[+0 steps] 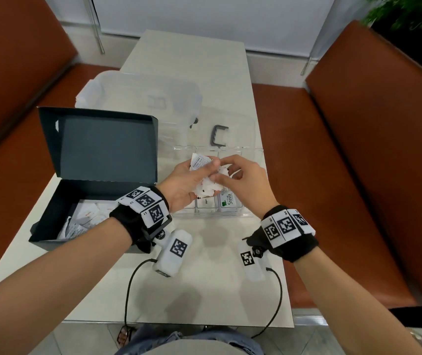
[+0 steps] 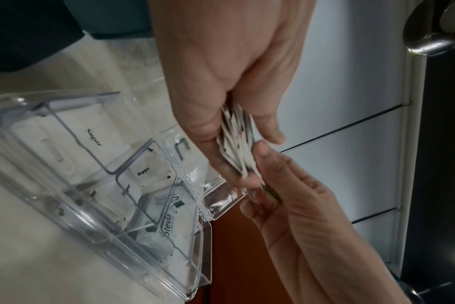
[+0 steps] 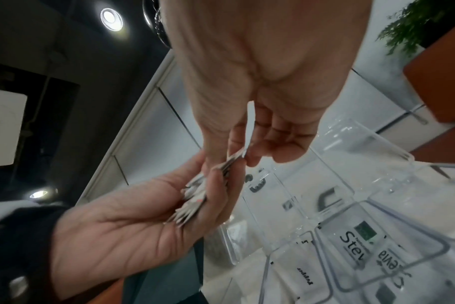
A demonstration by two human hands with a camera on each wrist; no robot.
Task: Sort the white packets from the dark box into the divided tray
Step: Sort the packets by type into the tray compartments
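Over the divided tray (image 1: 253, 160), left hand (image 1: 181, 185) clutches a packet stack (image 1: 208, 187); right hand (image 1: 243, 180) pinches one off; tray (image 2: 73, 207) partly filled; dark box (image 1: 56, 213) isn't emptied yet.

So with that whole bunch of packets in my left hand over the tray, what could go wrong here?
The left hand holds a loose fan of white packets above the divided tray while the right hand pinches one out; others could slip into the wrong compartment. The packets look alike, so a Sugar or Pepper label could be misread.
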